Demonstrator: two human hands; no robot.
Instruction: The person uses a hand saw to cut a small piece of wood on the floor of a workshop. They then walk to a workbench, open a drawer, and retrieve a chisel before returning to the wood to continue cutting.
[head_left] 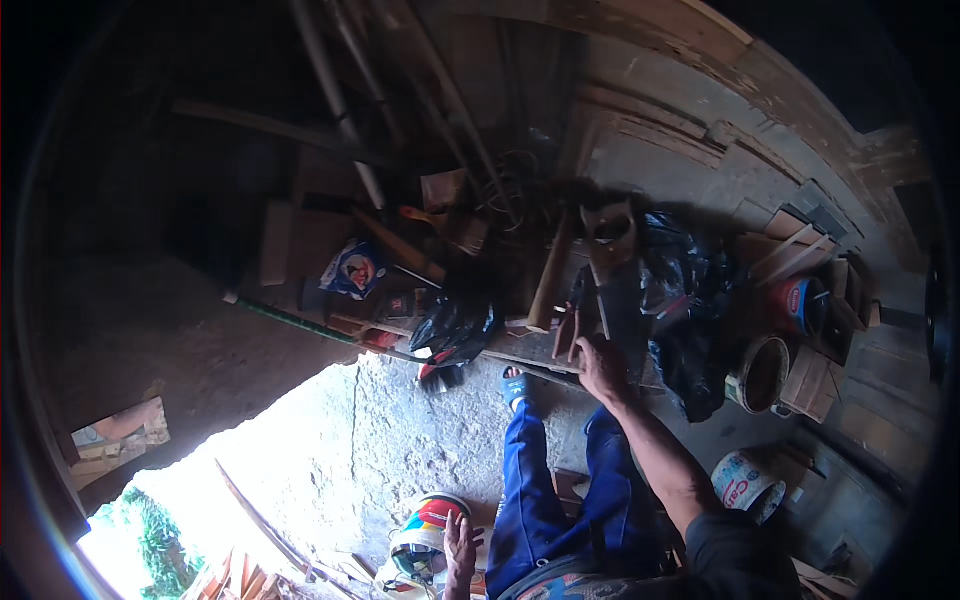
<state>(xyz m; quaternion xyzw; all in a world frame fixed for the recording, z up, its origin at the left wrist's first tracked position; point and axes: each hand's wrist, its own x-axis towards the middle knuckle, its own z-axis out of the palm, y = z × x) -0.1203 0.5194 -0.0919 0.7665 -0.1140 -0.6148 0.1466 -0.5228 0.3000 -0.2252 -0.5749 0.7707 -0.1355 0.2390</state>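
My right hand (602, 370) reaches over a low, cluttered bench (525, 357), with its fingers curled at the lower end of a tool with two reddish-brown handles (566, 334). Its kind is hard to make out in the dim light. Just beyond it lies a handsaw (612, 232) with a wooden grip, and a wooden bar (550, 280) rests beside that. Low in the picture, my left hand (462, 543) hangs with its fingers stretched out and nothing in them. A multicoloured bucket (431, 515) stands next to that hand.
Black plastic bags (690, 265) bulge right of the handsaw; another black bag (455, 325) lies left. A red-and-blue bucket (797, 305), an open bucket (758, 375) and a white bucket (745, 487) stand right. A green-wrapped rod (290, 321) juts leftward. Wood scraps (235, 578) lie lower left.
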